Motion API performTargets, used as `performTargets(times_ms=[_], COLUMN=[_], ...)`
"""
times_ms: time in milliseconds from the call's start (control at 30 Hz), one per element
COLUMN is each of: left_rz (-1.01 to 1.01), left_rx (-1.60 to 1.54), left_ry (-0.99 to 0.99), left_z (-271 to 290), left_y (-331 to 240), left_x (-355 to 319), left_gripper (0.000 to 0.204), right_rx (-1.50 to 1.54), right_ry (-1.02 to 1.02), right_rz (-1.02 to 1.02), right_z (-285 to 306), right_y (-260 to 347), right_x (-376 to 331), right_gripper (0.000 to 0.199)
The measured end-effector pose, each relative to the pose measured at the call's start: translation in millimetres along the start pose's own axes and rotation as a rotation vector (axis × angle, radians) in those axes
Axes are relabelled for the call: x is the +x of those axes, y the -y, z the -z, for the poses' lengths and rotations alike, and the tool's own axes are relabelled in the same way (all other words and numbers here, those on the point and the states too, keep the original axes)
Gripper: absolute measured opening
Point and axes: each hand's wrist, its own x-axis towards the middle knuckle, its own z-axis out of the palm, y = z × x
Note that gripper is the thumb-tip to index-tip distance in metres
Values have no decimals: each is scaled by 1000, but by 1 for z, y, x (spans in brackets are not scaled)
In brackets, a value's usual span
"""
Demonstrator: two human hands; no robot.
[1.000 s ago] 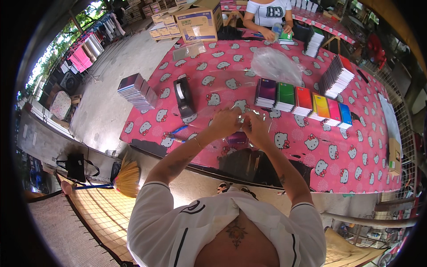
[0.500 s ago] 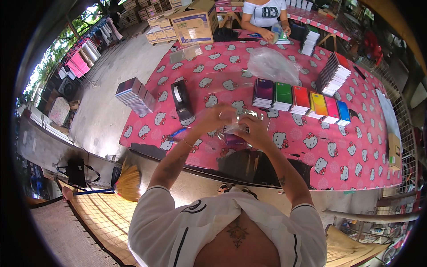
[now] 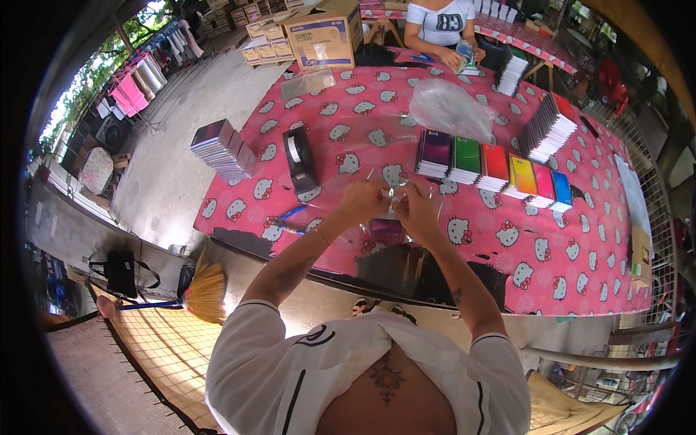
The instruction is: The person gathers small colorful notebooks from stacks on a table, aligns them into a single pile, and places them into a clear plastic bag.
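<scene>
Close together over the near side of the table, my left hand (image 3: 363,202) and my right hand (image 3: 417,209) both pinch a clear plastic wrapper (image 3: 392,194) whose shiny folds show between the fingers. Just under the wrapper, near the table's front edge, lies a dark purple notebook (image 3: 386,230), partly hidden; whether it is inside the plastic I cannot tell. A black tape dispenser (image 3: 299,161) stands left of my hands. Blue pen-like tools (image 3: 291,214) rest by my left forearm. Right of my hands runs a row of notebook stacks, with purple (image 3: 436,147), green, red, yellow, pink and blue covers.
Another notebook stack (image 3: 222,151) stands at the left table edge, and a tall one (image 3: 549,129) at the right. A crumpled clear plastic bag (image 3: 451,109) lies farther back. Across the table a person (image 3: 440,29) handles notebooks beside a large cardboard box (image 3: 322,40).
My left hand has closed in and come down beside my right, its fingers now gathered on the plastic. The view has shifted slightly.
</scene>
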Motion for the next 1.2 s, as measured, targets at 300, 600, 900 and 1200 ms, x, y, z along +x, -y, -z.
performTargets(times_ms=[300, 600, 900, 1200], left_rz=[53, 390, 1043, 852], left_rx=[-122, -423, -903, 42], left_ry=[140, -467, -599, -659], left_z=[-6, -5, 59, 3], left_y=[11, 120, 218, 190], left_x=[9, 11, -34, -55], left_gripper=[30, 30, 32, 31], right_rx=[500, 464, 472, 427], right_ry=[44, 123, 36, -16], right_rz=[-182, -303, -301, -300], right_z=[-16, -20, -28, -19], right_y=[-43, -39, -33, -44], right_x=[-7, -10, -9, -14], right_gripper=[37, 31, 32, 36])
